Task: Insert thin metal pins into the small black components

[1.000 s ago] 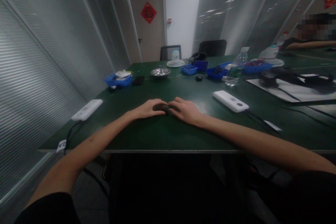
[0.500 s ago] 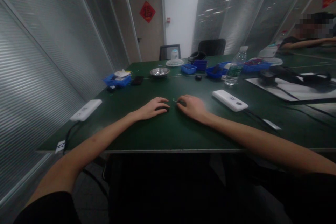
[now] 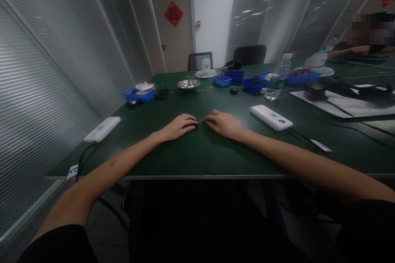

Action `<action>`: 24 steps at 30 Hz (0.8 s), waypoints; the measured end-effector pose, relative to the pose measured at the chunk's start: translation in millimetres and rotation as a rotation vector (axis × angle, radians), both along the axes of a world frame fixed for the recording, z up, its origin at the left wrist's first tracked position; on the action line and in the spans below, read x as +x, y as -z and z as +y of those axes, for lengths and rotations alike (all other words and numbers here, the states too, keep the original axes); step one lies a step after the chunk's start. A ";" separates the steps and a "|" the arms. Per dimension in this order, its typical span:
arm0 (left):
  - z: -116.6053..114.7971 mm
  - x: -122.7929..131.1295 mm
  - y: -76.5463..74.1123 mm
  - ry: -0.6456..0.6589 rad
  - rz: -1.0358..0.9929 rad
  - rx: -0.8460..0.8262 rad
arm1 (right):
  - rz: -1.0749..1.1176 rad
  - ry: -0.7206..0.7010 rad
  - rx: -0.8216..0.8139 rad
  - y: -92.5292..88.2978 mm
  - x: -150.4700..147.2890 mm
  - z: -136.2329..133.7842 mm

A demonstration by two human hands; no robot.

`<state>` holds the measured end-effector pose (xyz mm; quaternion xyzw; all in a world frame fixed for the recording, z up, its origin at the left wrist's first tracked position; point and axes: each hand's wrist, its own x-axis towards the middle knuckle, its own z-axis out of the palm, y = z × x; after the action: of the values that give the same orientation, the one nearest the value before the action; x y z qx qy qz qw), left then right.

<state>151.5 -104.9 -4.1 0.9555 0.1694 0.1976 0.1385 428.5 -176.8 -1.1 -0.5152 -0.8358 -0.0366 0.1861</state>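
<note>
Both my hands rest on the dark green table [image 3: 197, 160], fingertips almost meeting at its middle. My left hand [image 3: 180, 126] has its fingers curled down over a small dark thing [image 3: 195, 125] that I cannot make out. My right hand [image 3: 222, 123] is pinched at its fingertips, beside a tiny thin metal piece [image 3: 202, 120] lying between the two hands. Whether the right fingers grip that piece is too small to tell.
Two white boxes with cables lie on the table, one at the left edge [image 3: 103, 129] and one to the right [image 3: 270, 117]. Farther back stand blue bins [image 3: 138, 93], a metal bowl [image 3: 188, 85] and a water bottle [image 3: 277, 77]. Another person's arm [image 3: 348, 52] rests far right.
My hands parted from a joined position, then closed in again until the fingertips nearly touch. A thin metal piece came into sight between them.
</note>
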 end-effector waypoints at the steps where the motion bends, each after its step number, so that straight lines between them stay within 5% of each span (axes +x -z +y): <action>1: 0.5 0.3 0.3 0.010 -0.005 0.003 | -0.003 -0.043 -0.003 -0.9 -1.1 -2.1; 5: 1.2 1.6 0.2 0.089 -0.016 -0.003 | -0.012 -0.143 -0.017 -3.7 -4.2 -7.3; 13: -4.5 0.9 -5.4 0.122 -0.006 0.033 | 0.007 0.150 -0.058 -2.9 -2.5 -2.4; 24: -8.1 -4.6 -9.9 0.077 0.025 0.036 | 0.015 0.130 -0.058 -2.2 -1.7 -3.2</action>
<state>147.0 -113.0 5.9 0.9661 0.1306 0.1830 0.1268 426.8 -180.0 1.1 -0.5738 -0.7999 -0.0207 0.1748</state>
